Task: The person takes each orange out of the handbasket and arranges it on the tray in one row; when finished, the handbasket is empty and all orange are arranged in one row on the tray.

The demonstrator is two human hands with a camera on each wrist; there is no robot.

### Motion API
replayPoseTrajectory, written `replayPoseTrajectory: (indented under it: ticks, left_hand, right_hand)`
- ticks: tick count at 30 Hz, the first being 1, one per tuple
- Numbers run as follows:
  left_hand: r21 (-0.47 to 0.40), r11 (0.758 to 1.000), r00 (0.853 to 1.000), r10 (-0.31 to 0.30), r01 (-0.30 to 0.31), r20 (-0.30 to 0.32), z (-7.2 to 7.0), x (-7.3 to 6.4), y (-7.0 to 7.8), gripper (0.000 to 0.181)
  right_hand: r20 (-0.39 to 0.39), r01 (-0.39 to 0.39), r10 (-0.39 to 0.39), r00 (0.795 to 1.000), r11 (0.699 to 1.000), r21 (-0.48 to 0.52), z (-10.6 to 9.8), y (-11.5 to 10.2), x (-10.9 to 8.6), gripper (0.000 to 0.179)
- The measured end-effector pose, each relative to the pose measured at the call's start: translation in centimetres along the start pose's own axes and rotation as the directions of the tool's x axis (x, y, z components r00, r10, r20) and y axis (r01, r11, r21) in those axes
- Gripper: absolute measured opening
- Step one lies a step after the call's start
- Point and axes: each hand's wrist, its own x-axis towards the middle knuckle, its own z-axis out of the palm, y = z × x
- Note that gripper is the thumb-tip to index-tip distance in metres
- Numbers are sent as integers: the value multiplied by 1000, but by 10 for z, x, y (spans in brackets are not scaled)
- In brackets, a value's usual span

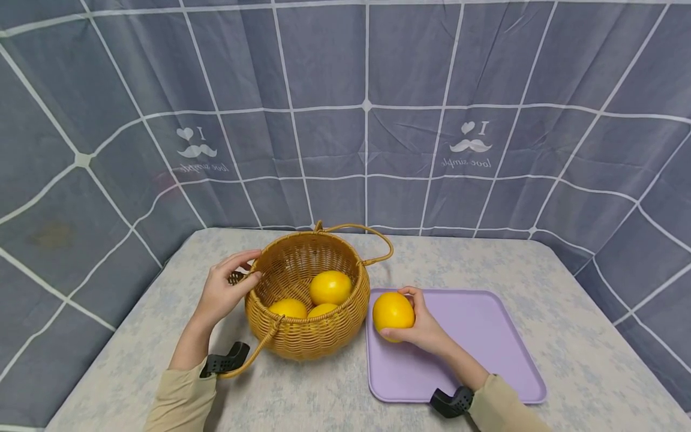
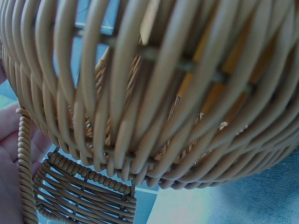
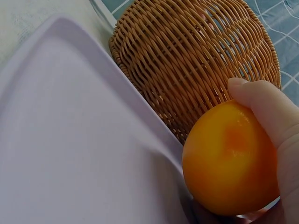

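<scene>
In the head view, a round wicker basket [image 1: 308,342] stands left of centre with several yellow-orange oranges [image 1: 330,287] inside. My left hand [image 1: 224,288] grips the basket's left rim between thumb and fingers; woven cane fills most of the left wrist view, with part of that hand [image 2: 16,144] at its left edge. Another orange [image 1: 393,316] is in my right hand [image 1: 423,329], thumb and fingers curved around its side. It is held over the left edge of a lilac tray [image 1: 475,354], close to the basket. The right wrist view shows this orange [image 3: 229,158] in front of the wicker side.
Two cane handles stick out from the basket, one handle [image 1: 385,243] to the back right, the other handle [image 1: 254,354] towards my left wrist. A pale patterned cloth [image 1: 302,396] covers the table. Behind hangs a blue-grey checked curtain [image 1: 335,144].
</scene>
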Motion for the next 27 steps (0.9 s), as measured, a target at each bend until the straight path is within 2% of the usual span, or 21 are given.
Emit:
replayPoseTrajectory:
  ticks: [9, 15, 18, 20, 27]
  left_hand:
    - [3, 1000, 1000, -8, 8, -2, 0, 1, 0, 37]
    - [8, 1000, 1000, -14, 14, -1, 0, 0, 0, 36]
    - [10, 1000, 1000, -9, 9, -3, 0, 0, 1, 36]
    - [8, 1000, 1000, -4, 4, -3, 0, 0, 0, 36]
    - [1, 1000, 1000, -5, 5, -1, 0, 0, 0, 36]
  right_hand:
    - [22, 31, -29, 999, 998, -57, 0, 5, 0, 86]
    - [45, 63, -59, 997, 994, -86, 1, -4, -3, 78]
    - [47, 56, -51, 998, 994, -92, 2, -3, -3, 78]
    - [45, 58, -54, 997, 994, -89, 2, 6, -1, 79]
    - [48, 64, -60, 997, 994, -85, 4, 8, 0, 79]
